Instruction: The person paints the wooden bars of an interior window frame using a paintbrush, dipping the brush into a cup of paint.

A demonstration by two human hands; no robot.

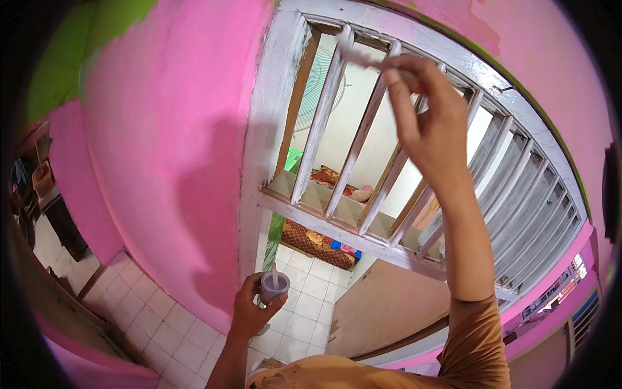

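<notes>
My right hand [431, 123] is raised at the top of the barred window frame, its fingers closed around a paintbrush [366, 61]. The brush, slightly blurred, points left, its tip at the upper end of a white-painted bar [322, 117]; whether it touches the bar I cannot tell. Low in the view, my left hand [249, 312] grips a small cup [274, 297] with greyish-purple contents. A pale stick [275, 275] stands up out of the cup. Some bars look streaky, with darker wood showing along their sides.
A pink wall [175, 129] borders the frame on the left. Through the bars appear a fan [317, 87] and a patterned mattress [314, 243]. White floor tiles [175, 324] lie below, and a brown panel [382, 305] stands under the window.
</notes>
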